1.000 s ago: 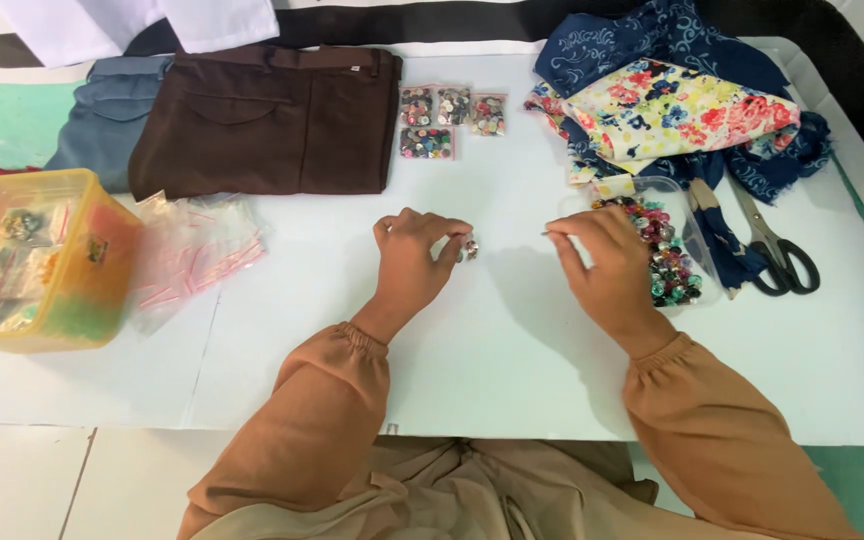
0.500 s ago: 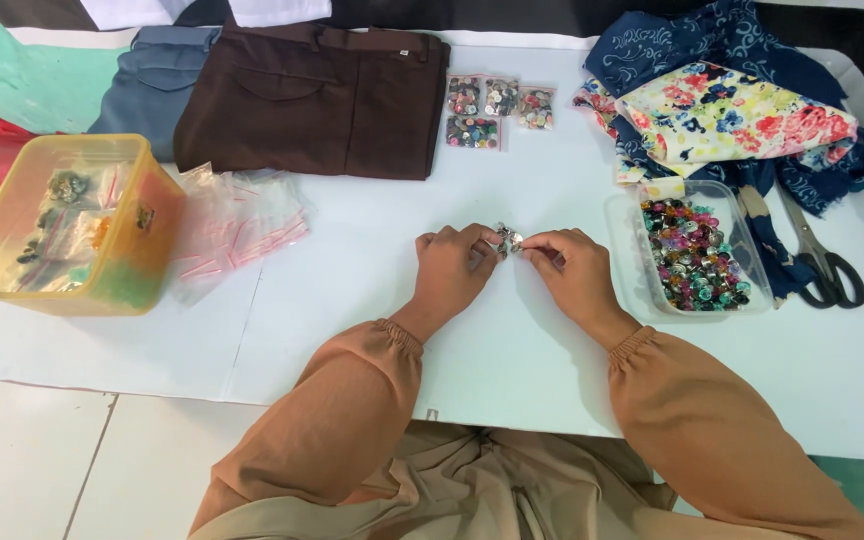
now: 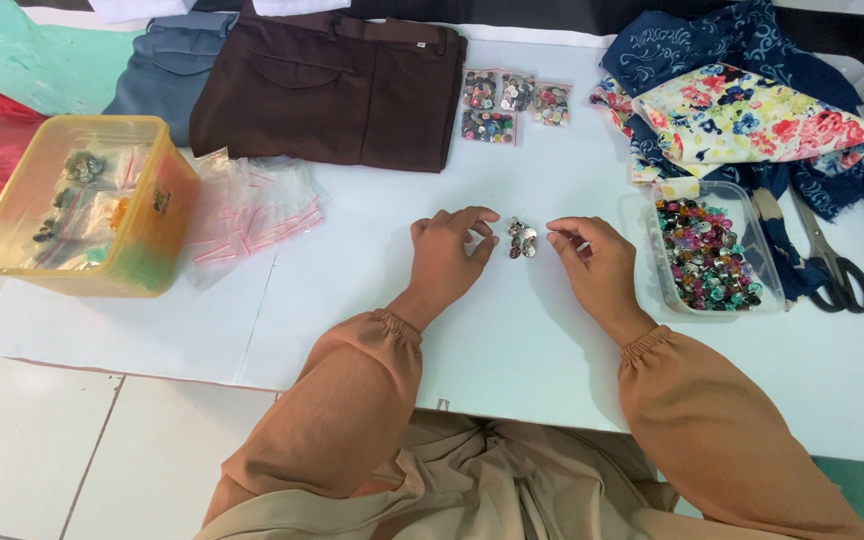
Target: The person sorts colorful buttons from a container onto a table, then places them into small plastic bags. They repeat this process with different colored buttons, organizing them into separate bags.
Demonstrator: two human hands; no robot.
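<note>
Centre: left hand [image 3: 449, 254] and right hand [image 3: 595, 262], fingers loosely curled, empty, flank a button pile [image 3: 522, 238] — button tray [image 3: 764, 290] at right, scissors [image 3: 832, 268] beyond.

Bare white table [image 3: 512, 330] lies open around the small button pile [image 3: 522, 238], hemmed by a clear button tray [image 3: 714, 255] and scissors [image 3: 832, 270] rightward, plastic bags [image 3: 252, 205] and yellow tub [image 3: 82, 205] leftward, perhaps button packets [image 3: 512, 103] beyond
</note>
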